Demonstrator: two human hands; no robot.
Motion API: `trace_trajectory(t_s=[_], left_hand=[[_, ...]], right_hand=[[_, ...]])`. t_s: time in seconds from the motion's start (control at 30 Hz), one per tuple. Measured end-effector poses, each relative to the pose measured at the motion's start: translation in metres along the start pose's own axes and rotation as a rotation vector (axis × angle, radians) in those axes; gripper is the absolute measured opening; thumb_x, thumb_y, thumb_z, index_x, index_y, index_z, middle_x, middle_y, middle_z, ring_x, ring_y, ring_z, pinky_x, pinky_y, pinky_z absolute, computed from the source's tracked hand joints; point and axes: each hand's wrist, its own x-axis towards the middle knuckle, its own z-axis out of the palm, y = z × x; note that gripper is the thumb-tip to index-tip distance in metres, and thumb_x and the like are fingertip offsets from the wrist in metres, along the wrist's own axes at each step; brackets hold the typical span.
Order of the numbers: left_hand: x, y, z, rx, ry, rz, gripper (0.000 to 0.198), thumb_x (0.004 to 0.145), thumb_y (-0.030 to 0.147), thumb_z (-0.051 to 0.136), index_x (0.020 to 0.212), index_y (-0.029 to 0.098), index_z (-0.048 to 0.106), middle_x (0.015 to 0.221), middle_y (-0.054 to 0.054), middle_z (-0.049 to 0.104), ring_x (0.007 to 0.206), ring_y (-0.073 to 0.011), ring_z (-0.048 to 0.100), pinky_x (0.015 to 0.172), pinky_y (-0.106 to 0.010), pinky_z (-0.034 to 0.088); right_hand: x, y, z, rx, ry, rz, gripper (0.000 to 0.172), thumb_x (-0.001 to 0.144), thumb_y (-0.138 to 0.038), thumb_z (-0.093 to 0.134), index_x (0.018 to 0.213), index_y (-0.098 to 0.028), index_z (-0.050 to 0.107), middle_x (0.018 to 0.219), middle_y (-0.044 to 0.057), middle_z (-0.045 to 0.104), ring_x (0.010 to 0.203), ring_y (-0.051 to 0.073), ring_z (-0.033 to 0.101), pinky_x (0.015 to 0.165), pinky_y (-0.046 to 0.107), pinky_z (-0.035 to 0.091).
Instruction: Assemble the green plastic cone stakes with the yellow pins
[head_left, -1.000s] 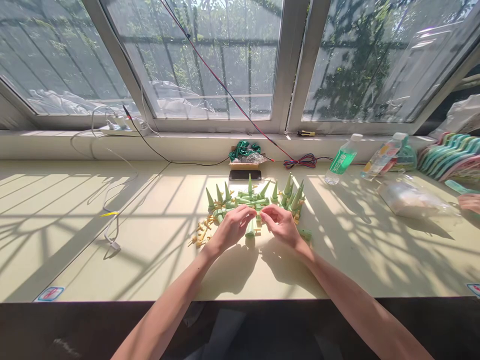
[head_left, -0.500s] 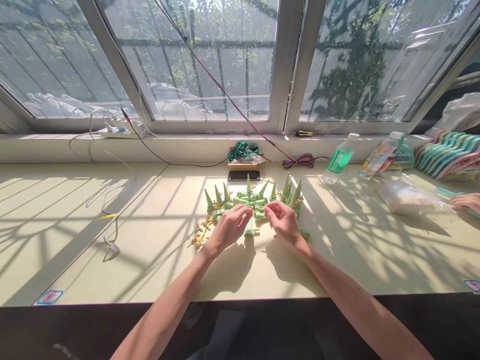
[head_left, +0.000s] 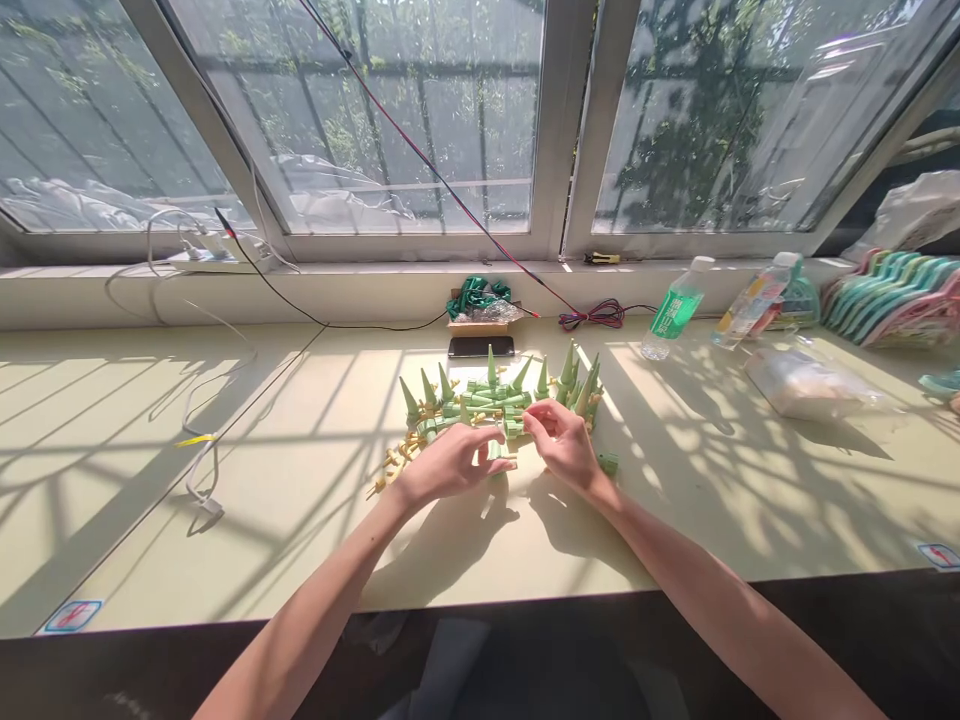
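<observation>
In the head view, my left hand (head_left: 454, 462) has its thumb and fingers parted beside a pale green plastic piece (head_left: 496, 452) that it partly covers. Whether it touches that piece I cannot tell. My right hand (head_left: 562, 440) is pinched closed just to the right, its fingertips over the pile; what they hold is too small to make out. Behind both hands lies a cluster of green plastic parts (head_left: 487, 400), with several pointed green cones (head_left: 491, 366) standing up. Small yellow-tan plastic pieces (head_left: 394, 460) lie left of my left hand. A short green piece (head_left: 608, 463) sits by my right wrist.
A dark phone (head_left: 481, 347) and an open box with green material (head_left: 480, 312) stand behind the parts. To the right are two bottles (head_left: 675, 312), a clear plastic bag (head_left: 806, 385) and a row of hangers (head_left: 892, 300). A white cable (head_left: 199, 440) lies left.
My left thumb and fingers have spread apart and moved slightly down and left. My right hand stays pinched at nearly the same spot. The other person's hand at far right has mostly left view.
</observation>
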Motion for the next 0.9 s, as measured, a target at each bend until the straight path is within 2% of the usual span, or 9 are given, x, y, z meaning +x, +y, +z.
trace_trajectory(t_s=[0.13, 0.4, 0.57, 0.73, 0.9], left_hand=[[-0.003, -0.004, 0.007, 0.006, 0.065, -0.050, 0.036, 0.089, 0.052, 0.062, 0.102, 0.019, 0.070, 0.064, 0.000, 0.066, 0.053, -0.0137, 0.057, 0.056, -0.024, 0.039], [-0.006, -0.007, 0.011, -0.111, 0.153, -0.011, 0.037, 0.091, 0.052, 0.060, 0.105, 0.020, 0.071, 0.069, 0.000, 0.066, 0.056, -0.0123, 0.057, 0.054, -0.023, 0.038], [-0.007, -0.005, 0.016, -0.119, 0.132, -0.009, 0.036, 0.090, 0.050, 0.062, 0.108, 0.020, 0.071, 0.071, 0.000, 0.067, 0.060, -0.0139, 0.059, 0.056, -0.023, 0.043], [-0.007, -0.005, 0.019, -0.074, 0.124, -0.005, 0.033, 0.092, 0.044, 0.059, 0.112, 0.020, 0.071, 0.085, -0.004, 0.072, 0.066, -0.0159, 0.064, 0.060, -0.025, 0.047], [-0.007, -0.005, 0.019, -0.089, 0.140, 0.019, 0.030, 0.091, 0.040, 0.060, 0.112, 0.021, 0.071, 0.087, -0.004, 0.073, 0.069, -0.0173, 0.065, 0.060, -0.026, 0.048]], right_hand=[[0.000, -0.002, 0.000, -0.031, -0.007, -0.007, 0.015, 0.093, -0.034, 0.059, 0.092, -0.019, 0.062, 0.080, 0.003, 0.068, 0.069, 0.017, 0.066, 0.060, 0.028, 0.052], [-0.001, -0.004, -0.001, -0.102, -0.048, -0.003, 0.019, 0.093, -0.038, 0.058, 0.093, -0.020, 0.061, 0.081, 0.004, 0.067, 0.069, 0.018, 0.067, 0.059, 0.029, 0.053], [-0.002, -0.002, -0.002, -0.115, -0.064, -0.015, 0.015, 0.094, -0.034, 0.058, 0.094, -0.020, 0.061, 0.084, 0.005, 0.067, 0.070, 0.018, 0.066, 0.061, 0.029, 0.053], [-0.002, -0.003, -0.002, -0.127, -0.081, -0.034, 0.013, 0.093, -0.032, 0.058, 0.095, -0.020, 0.062, 0.083, 0.004, 0.067, 0.066, 0.016, 0.065, 0.058, 0.028, 0.051], [-0.001, -0.005, -0.003, -0.146, -0.100, -0.053, 0.013, 0.094, -0.032, 0.057, 0.096, -0.020, 0.062, 0.083, 0.004, 0.067, 0.066, 0.016, 0.065, 0.059, 0.029, 0.053]])
